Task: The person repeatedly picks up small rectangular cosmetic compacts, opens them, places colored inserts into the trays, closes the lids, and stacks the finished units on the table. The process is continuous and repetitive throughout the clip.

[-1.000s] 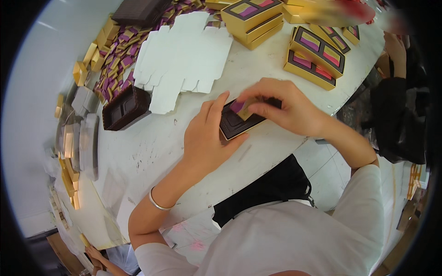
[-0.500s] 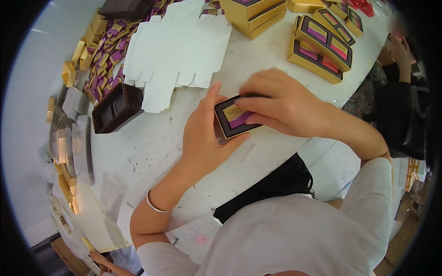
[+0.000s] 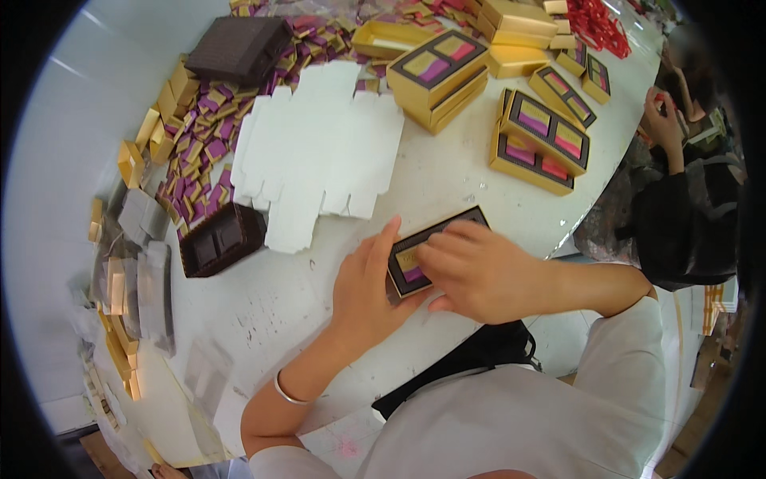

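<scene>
A small gold box with a dark inner frame lies tilted over the table in front of me. My left hand grips its left end, with fingers along the far side and the thumb at the near edge. My right hand is curled over the box. Its fingertips touch a gold-and-purple wrapped piece in the left compartment, and its thumb sits off the near edge. The right compartment is mostly hidden under this hand, as is whatever the fingers may pinch.
Flat white cartons lie beyond my hands. A dark brown tray stands at left, near a heap of wrapped pieces. Filled gold boxes are stacked at right. Another person's hand shows at far right.
The view has shifted, so the table's things sit lower. My right hand has moved over the box's middle, with fingers more curled, baring its far right corner. My left hand keeps its hold.
</scene>
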Demonstrator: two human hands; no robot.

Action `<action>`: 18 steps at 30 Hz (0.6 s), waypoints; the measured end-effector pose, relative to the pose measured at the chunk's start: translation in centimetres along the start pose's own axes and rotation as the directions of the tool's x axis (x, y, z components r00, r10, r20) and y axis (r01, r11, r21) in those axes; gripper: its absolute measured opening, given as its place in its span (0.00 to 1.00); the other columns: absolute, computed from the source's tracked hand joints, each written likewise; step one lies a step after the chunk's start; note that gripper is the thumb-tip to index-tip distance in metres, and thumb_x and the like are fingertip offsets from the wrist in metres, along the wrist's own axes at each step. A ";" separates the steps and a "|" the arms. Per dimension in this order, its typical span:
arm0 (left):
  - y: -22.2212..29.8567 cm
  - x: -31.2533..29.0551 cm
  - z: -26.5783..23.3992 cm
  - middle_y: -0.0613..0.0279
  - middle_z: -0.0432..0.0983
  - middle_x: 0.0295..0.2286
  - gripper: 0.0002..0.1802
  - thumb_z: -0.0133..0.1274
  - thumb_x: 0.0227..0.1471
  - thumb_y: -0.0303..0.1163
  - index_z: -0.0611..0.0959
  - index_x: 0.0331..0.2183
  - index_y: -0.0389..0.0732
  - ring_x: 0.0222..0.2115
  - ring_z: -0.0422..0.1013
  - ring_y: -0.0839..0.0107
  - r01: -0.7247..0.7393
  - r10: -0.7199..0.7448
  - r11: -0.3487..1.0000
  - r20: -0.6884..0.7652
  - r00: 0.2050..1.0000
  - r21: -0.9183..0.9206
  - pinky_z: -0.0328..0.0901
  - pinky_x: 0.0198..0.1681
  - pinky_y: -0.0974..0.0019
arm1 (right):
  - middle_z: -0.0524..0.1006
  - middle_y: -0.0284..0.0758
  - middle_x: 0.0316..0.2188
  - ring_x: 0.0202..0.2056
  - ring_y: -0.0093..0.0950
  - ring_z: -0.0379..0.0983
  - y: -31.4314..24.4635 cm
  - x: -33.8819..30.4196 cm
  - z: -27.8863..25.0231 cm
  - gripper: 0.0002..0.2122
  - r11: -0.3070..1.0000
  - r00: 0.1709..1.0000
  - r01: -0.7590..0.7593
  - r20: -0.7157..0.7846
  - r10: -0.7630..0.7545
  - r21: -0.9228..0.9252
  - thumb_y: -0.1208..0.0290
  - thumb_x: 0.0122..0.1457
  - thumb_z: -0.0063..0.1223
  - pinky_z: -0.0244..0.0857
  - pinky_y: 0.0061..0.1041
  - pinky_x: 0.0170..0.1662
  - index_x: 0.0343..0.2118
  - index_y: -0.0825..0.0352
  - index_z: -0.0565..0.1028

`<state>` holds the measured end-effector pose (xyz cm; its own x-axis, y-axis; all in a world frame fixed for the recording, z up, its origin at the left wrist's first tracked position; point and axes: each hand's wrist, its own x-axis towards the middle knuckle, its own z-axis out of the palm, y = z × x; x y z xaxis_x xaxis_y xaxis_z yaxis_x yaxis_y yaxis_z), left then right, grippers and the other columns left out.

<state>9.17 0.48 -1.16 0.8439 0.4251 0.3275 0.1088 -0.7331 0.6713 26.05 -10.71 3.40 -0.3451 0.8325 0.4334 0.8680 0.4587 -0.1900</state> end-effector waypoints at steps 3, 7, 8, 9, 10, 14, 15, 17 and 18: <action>0.0 -0.4 -0.5 0.52 0.70 0.37 0.50 0.68 0.32 0.37 0.60 0.56 0.38 0.35 0.69 0.56 -0.027 0.027 0.996 0.001 1.000 0.090 0.65 0.35 0.60 | 0.74 0.41 0.36 0.39 0.38 0.72 5.4 2.9 -5.2 0.09 0.992 0.960 -0.115 -0.262 0.098 -0.051 0.76 0.50 0.55 0.67 0.33 0.39 0.34 0.73 0.74; 0.4 0.4 -0.6 0.51 0.70 0.36 0.48 0.68 0.33 0.38 0.63 0.54 0.38 0.34 0.69 0.56 -0.056 0.052 0.995 0.047 0.998 0.083 0.65 0.35 0.60 | 0.77 0.40 0.28 0.31 0.33 0.75 20.5 7.3 -10.8 0.07 0.903 0.932 -0.314 -0.277 0.234 -0.292 0.74 0.54 0.52 0.68 0.27 0.34 0.34 0.70 0.76; 0.4 0.3 -0.7 0.51 0.70 0.36 0.47 0.68 0.33 0.39 0.63 0.54 0.38 0.34 0.69 0.56 -0.066 0.064 0.995 0.036 0.997 0.076 0.65 0.35 0.60 | 0.77 0.40 0.26 0.29 0.33 0.75 24.0 9.0 -10.4 0.07 0.830 0.893 -0.442 -0.083 0.442 -0.339 0.72 0.53 0.54 0.68 0.28 0.33 0.31 0.71 0.76; 0.2 0.3 -0.7 0.51 0.70 0.36 0.47 0.68 0.33 0.39 0.63 0.54 0.38 0.34 0.69 0.56 -0.068 0.066 0.995 0.022 0.998 0.076 0.65 0.34 0.60 | 0.77 0.41 0.23 0.28 0.33 0.75 26.7 11.3 -9.2 0.09 0.742 0.779 -0.535 0.105 0.618 -0.404 0.70 0.51 0.55 0.68 0.30 0.32 0.29 0.72 0.77; 0.0 0.2 -0.8 0.51 0.70 0.36 0.47 0.68 0.33 0.39 0.64 0.53 0.38 0.34 0.69 0.56 -0.078 0.078 0.994 0.007 0.997 0.072 0.66 0.34 0.60 | 0.76 0.42 0.21 0.26 0.34 0.75 28.6 12.5 -7.8 0.11 0.715 0.733 -0.530 0.178 0.657 -0.457 0.67 0.48 0.57 0.68 0.31 0.31 0.27 0.73 0.77; -0.4 0.4 -0.9 0.51 0.70 0.38 0.46 0.68 0.34 0.40 0.63 0.53 0.39 0.33 0.69 0.56 -0.092 0.091 0.993 0.019 0.996 0.073 0.66 0.33 0.60 | 0.76 0.47 0.20 0.24 0.40 0.75 36.0 12.7 -2.2 0.18 0.672 0.649 -0.593 0.231 0.725 -0.444 0.60 0.43 0.61 0.68 0.34 0.28 0.23 0.76 0.76; -0.4 0.5 -0.8 0.51 0.69 0.39 0.46 0.67 0.34 0.40 0.63 0.53 0.39 0.34 0.69 0.57 -0.083 0.081 0.995 0.034 0.996 0.048 0.66 0.33 0.60 | 0.76 0.48 0.21 0.25 0.41 0.75 37.6 12.0 -1.0 0.19 0.660 0.665 -0.583 0.187 0.723 -0.475 0.61 0.41 0.61 0.69 0.34 0.29 0.23 0.77 0.76; -0.1 0.4 -1.0 0.52 0.69 0.38 0.46 0.67 0.34 0.40 0.64 0.53 0.39 0.34 0.69 0.57 -0.077 0.074 0.995 0.055 0.996 0.058 0.66 0.33 0.60 | 0.76 0.49 0.22 0.26 0.41 0.75 38.5 12.3 0.1 0.19 0.665 0.710 -0.570 0.118 0.694 -0.484 0.62 0.39 0.63 0.69 0.34 0.29 0.23 0.78 0.76; 0.0 0.5 -1.1 0.52 0.69 0.38 0.46 0.68 0.33 0.40 0.64 0.53 0.39 0.34 0.69 0.57 -0.077 0.073 0.995 0.066 0.995 0.060 0.66 0.33 0.60 | 0.76 0.50 0.23 0.26 0.42 0.75 39.1 12.4 -0.1 0.19 0.666 0.726 -0.576 0.078 0.683 -0.473 0.62 0.39 0.63 0.70 0.34 0.29 0.23 0.78 0.75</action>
<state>9.01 1.25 -0.27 0.8825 0.3340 0.3310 0.0746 -0.7945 0.6027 55.75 17.58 1.42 0.3146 0.9421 0.1156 0.9462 -0.3210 0.0404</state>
